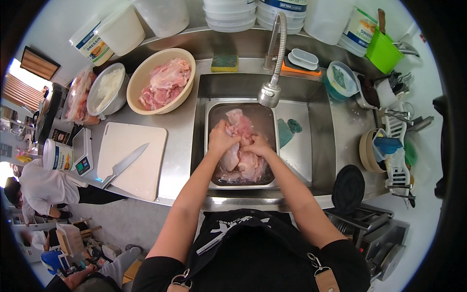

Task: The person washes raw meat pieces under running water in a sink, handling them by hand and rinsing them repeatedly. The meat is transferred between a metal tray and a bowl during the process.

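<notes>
A rectangular metal pan (276,146) sits in the sink and holds raw chicken (250,166) in cloudy water. My left hand (222,138) grips the left side of a raw chicken piece (240,124) at the middle of the pan. On its right side, my right hand (258,145) has its fingers and thumb closed on the same meat. Above the pan's upper right corner hangs the spring-hose faucet head (269,95). More raw chicken (169,78) fills a cream plastic bowl (132,91) on the counter at the upper left.
A kitchen knife (126,164) lies on a white cutting board (105,146) at the left, near a digital scale (83,157). A sponge (224,63) rests behind the sink (323,146). A dish rack (397,157) stands at the right. Other people are at the lower left.
</notes>
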Available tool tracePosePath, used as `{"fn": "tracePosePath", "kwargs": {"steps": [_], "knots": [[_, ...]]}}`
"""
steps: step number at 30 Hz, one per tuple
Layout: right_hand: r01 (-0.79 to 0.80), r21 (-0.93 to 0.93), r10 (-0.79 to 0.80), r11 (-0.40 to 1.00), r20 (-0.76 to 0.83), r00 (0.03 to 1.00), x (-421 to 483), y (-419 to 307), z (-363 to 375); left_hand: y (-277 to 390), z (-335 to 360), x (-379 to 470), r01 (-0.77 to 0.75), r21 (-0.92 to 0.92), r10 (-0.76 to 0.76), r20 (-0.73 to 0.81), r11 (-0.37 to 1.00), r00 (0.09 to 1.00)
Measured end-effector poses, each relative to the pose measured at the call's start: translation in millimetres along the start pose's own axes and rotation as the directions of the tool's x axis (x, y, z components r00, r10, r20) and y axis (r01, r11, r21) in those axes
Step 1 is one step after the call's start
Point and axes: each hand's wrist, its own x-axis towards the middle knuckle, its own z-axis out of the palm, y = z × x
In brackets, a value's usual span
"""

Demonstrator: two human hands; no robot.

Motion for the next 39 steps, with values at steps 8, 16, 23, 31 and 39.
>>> {"fn": "tracePosePath", "kwargs": {"steps": [8, 16, 23, 31, 39], "knots": [[-0.212, 0.694, 0.073, 0.688, 0.225, 0.972, 20, 38, 5, 1, 8, 20, -0.079, 0.061, 0.09, -0.211, 0.995, 0.973], [-0.326, 0.772, 0.221, 0.546, 0.243, 0.945, 10, 22, -1, 7, 42, -53, 0.249, -0.403, -0.101, 0.354, 0.88, 0.93], [-0.352, 0.872, 0.185, 0.34, 0.305, 0.934, 10, 26, 5, -2, 33, -53, 0.705, -0.679, -0.265, 0.655, 0.205, 0.708], [-0.235, 0.965, 0.1, -0.116, 0.247, 0.964, 11, 28, 9, -10, 26, -48, 0.451, -0.815, -0.358, 0.569, -0.364, 0.74], [-0.26, 0.929, 0.096, 0.262, 0.243, 0.965, 14, 30, 19, -19, -14, -27, 0.203, -0.162, -0.179, 0.151, 0.966, 0.972]]}}
